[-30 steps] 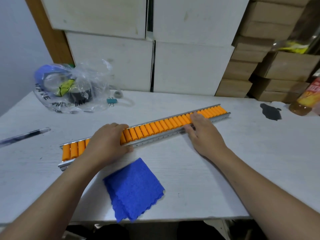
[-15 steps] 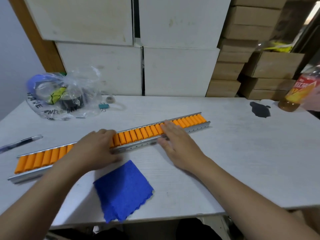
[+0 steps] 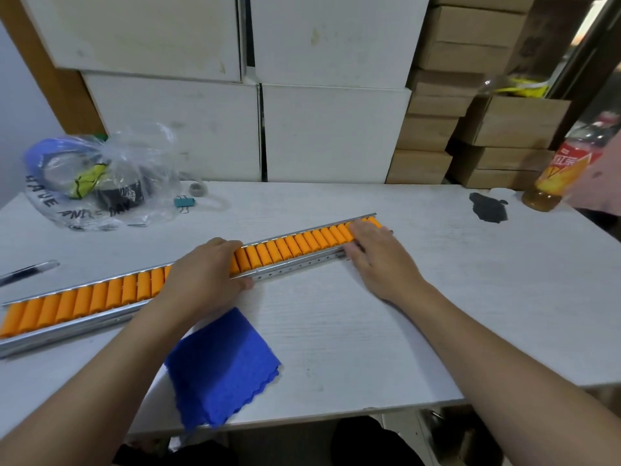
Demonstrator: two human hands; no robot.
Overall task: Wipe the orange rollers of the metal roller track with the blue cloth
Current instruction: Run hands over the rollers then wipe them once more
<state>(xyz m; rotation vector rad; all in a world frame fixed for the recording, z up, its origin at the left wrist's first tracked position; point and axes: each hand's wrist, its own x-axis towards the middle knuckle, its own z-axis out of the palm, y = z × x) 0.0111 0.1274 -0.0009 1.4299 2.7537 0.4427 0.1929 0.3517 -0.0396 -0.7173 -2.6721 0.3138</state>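
A long metal roller track [image 3: 295, 265] with a row of orange rollers [image 3: 292, 247] lies slanted across the white table, from the left edge up to the middle right. My left hand [image 3: 205, 277] rests over the track's middle, fingers over the rollers and thumb on the near rail. My right hand [image 3: 379, 253] grips the track's far right end, covering the last rollers. The folded blue cloth [image 3: 220, 368] lies flat at the table's near edge, just below my left wrist, untouched.
A clear plastic bag [image 3: 97, 183] with tape rolls sits at back left, a binder clip [image 3: 184, 201] beside it. A pen [image 3: 28, 272] lies at far left. A black stain [image 3: 489, 208] and an orange drink bottle [image 3: 557, 176] are at back right. White and cardboard boxes [image 3: 332, 129] line the back.
The track has slid left along the table, its left end now reaching the frame's left edge. My right hand moved from the track's middle to its right end; my left hand stayed on it.
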